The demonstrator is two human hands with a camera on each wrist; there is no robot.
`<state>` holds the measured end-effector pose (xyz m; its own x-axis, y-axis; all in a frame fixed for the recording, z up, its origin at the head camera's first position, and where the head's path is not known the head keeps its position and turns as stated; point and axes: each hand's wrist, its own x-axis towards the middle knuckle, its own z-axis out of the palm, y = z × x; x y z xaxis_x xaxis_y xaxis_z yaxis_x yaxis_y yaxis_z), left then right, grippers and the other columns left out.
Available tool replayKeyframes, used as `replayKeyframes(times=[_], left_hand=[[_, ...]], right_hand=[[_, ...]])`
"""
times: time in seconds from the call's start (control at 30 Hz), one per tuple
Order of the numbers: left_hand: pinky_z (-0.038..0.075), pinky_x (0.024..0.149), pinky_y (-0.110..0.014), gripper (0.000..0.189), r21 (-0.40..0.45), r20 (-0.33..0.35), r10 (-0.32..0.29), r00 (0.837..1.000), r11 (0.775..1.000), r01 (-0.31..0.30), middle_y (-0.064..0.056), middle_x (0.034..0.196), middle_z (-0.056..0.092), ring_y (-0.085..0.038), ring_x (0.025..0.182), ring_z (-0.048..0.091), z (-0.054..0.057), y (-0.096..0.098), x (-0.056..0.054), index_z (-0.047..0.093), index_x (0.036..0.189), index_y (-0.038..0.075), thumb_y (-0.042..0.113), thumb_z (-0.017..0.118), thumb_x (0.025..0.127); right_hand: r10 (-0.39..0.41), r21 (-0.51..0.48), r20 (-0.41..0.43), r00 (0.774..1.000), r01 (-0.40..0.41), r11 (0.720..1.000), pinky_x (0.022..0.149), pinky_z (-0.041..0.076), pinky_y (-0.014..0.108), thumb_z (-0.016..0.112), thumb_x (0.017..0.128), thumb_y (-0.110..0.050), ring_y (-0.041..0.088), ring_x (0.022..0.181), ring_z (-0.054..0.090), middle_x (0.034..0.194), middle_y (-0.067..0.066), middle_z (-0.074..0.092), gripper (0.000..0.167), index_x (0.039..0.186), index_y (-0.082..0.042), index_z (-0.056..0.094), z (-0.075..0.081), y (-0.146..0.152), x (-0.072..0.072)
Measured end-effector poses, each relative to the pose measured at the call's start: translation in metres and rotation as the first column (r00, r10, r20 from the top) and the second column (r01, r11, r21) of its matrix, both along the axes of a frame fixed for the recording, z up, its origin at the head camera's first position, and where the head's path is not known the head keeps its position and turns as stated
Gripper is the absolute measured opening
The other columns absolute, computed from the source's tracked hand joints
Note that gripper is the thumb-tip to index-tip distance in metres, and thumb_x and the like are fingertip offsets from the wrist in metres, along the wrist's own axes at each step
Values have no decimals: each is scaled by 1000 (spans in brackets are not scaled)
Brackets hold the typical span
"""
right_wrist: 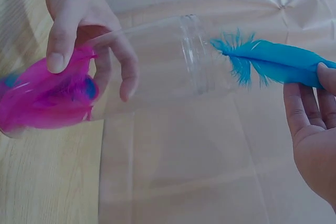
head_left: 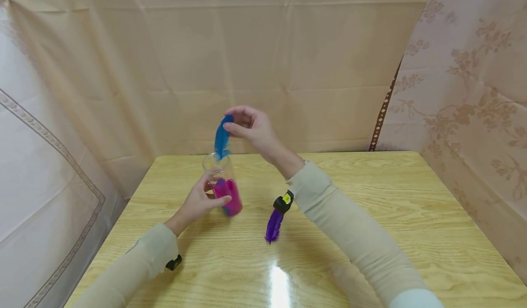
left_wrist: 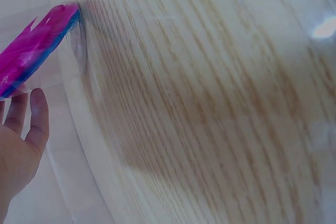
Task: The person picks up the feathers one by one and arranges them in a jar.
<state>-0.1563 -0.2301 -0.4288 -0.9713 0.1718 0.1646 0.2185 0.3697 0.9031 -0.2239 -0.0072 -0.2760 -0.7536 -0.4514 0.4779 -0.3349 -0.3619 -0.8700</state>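
Observation:
A clear plastic jar (head_left: 225, 174), tilted a little, holds pink and blue feathers (right_wrist: 50, 95) in its lower part. My left hand (head_left: 200, 199) grips the jar around its side, thumb in front and fingers behind. Above the jar's mouth, my right hand (head_left: 257, 132) pinches a bright blue feather (head_left: 221, 137) between thumb and fingers. The feather's fluffy end points down at the rim, close to the opening in the right wrist view. A purple feather (head_left: 273, 227) lies on the table, right of the jar and below my right forearm.
The wooden table (head_left: 362, 207) has a pale grain and a bright reflection near its front. A beige curtain (head_left: 263, 61) hangs behind it, with patterned cloth (head_left: 473, 93) at the right and white cloth (head_left: 37, 161) at the left. Each wrist wears a black camera.

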Motion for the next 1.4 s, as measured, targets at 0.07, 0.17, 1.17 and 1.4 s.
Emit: replayKeyframes(times=[0.07,0.17,1.17,1.4], left_hand=[[56,89,-42,75,-3,6,5,1000,1000,-5,-17,138,52,-36,115,60,0,0,0,41,148,23,15,83,87],[56,91,-45,76,-9,11,5,1000,1000,-5,-16,138,52,-37,116,59,0,0,0,40,149,23,16,83,87],[56,91,-46,71,-22,34,19,999,1000,-18,-15,131,51,-36,113,60,0,0,2,42,144,22,21,84,86],[56,91,-46,72,-24,34,21,999,1000,-20,-16,131,51,-37,113,60,1,1,2,41,144,20,19,84,86]], right_hand=[[5,20,-9,1000,-5,1000,87,58,42,66,95,5,19,87,69,99,8,71,25,120,7,63,-1,-2,0],[13,48,-12,1000,-12,999,87,58,40,66,95,5,19,86,68,99,8,70,26,120,8,63,-3,-5,0],[101,360,-119,988,-52,932,83,59,33,66,99,-9,22,89,69,103,10,69,24,120,1,69,-17,-13,2],[108,382,-133,985,-49,923,81,59,33,67,99,-7,22,84,69,101,10,70,21,118,1,70,-19,-15,3]])
